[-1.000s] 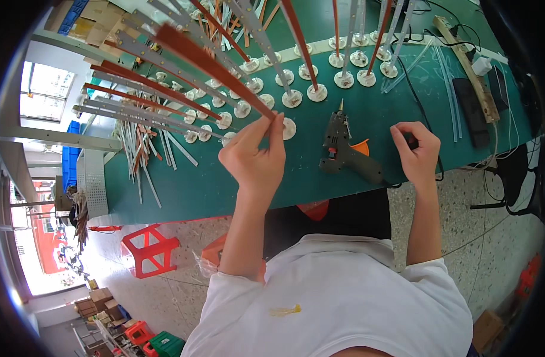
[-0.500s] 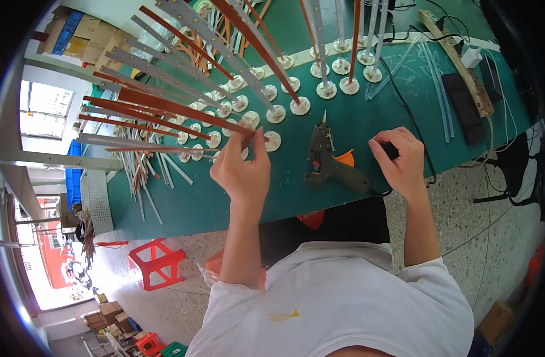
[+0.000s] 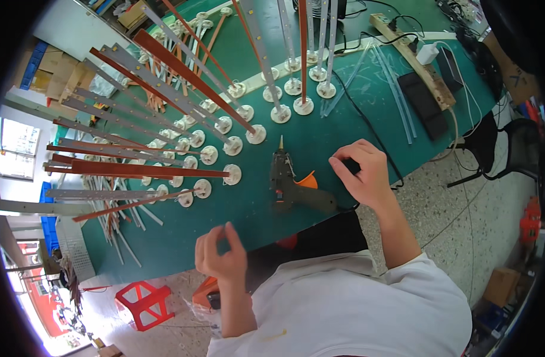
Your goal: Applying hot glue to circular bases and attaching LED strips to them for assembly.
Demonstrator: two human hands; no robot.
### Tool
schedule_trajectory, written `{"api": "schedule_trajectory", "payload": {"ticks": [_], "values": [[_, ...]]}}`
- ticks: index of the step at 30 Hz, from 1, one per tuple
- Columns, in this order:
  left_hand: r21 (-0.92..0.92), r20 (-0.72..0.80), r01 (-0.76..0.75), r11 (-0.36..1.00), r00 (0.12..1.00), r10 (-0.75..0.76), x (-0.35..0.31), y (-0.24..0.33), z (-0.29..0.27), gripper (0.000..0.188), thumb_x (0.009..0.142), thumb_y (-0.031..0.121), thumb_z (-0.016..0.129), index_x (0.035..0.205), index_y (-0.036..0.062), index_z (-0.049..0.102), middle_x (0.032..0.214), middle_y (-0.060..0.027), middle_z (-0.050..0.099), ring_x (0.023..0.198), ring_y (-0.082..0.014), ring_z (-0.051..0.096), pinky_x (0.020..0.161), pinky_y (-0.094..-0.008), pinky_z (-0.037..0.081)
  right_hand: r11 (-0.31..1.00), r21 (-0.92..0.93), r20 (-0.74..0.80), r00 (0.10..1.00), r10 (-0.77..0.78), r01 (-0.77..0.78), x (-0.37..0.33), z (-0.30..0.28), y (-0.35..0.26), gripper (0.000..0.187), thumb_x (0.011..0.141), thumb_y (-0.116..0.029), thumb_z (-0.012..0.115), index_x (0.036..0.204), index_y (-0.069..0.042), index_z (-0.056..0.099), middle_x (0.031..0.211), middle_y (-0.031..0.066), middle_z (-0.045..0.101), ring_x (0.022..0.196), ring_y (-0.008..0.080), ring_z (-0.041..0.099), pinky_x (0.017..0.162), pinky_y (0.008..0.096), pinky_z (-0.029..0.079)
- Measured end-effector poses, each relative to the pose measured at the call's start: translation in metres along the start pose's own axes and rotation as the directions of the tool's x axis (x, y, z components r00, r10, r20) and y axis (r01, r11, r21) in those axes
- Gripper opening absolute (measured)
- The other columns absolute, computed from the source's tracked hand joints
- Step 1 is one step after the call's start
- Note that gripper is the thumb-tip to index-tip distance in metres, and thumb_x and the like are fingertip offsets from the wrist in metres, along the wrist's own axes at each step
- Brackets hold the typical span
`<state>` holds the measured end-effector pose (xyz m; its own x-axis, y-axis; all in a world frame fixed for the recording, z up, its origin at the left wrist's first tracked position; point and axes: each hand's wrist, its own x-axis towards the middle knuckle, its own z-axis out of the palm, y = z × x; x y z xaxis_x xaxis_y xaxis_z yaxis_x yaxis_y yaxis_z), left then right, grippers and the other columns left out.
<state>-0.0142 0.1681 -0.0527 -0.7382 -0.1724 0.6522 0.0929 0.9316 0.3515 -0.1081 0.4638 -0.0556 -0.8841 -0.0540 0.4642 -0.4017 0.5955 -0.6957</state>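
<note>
My left hand [image 3: 221,254] hovers near the table's front edge, fingers loosely curled and thumb apart from them, with nothing in it. My right hand [image 3: 364,174] is closed in a loose pinch right of the glue gun, and no object shows in it. The dark glue gun [image 3: 282,178], with an orange trigger, lies on the green table between my hands, nozzle pointing away. Left of it stands a brown strip [image 3: 147,170] on a round white base [image 3: 232,174], leaning left. Several more brown and grey strips rise from similar white bases [image 3: 255,134] behind.
Loose thin strips [image 3: 119,229] lie at the table's left end. Clear tubes [image 3: 395,89], a wooden board with plugs [image 3: 418,62] and a black case [image 3: 423,104] lie to the right. A black cable [image 3: 373,114] runs across the table. A red stool [image 3: 144,304] stands on the floor.
My left hand has let go of the brown strip on its base and drawn back toward the table edge. The view has shifted; my right hand keeps its pinched shape beside the glue gun.
</note>
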Motion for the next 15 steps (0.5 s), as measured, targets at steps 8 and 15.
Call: {"api": "schedule_trajectory", "payload": {"ticks": [8,15], "values": [[0.044,0.022,0.117,0.992,0.993,-0.118,-0.015,-0.035,0.008,0.027,0.078,0.005,0.080,0.066,0.0070,0.057,0.053,-0.0016,0.046,0.047,-0.0185,0.046,0.045,-0.0327,0.034,0.989,0.110,-0.057,0.993,0.103,-0.096,0.001,-0.008,0.007,0.005,0.082,-0.002,0.074,0.085,-0.001,0.071,0.081,0.0057,0.071,0.073,0.0150,0.066,0.067,0.0272,0.052],[0.021,0.018,0.069,0.997,0.997,-0.070,-0.014,-0.034,0.011,0.029,0.077,0.006,0.081,0.065,0.0080,0.054,0.053,-0.0008,0.041,0.046,-0.0189,0.043,0.044,-0.0325,0.031,0.949,-0.129,-0.044,0.958,0.283,-0.286,0.084,-0.027,0.020,0.013,0.083,-0.008,0.076,0.095,-0.004,0.073,0.086,0.0034,0.071,0.074,0.0112,0.065,0.067,0.0252,0.051]]}}
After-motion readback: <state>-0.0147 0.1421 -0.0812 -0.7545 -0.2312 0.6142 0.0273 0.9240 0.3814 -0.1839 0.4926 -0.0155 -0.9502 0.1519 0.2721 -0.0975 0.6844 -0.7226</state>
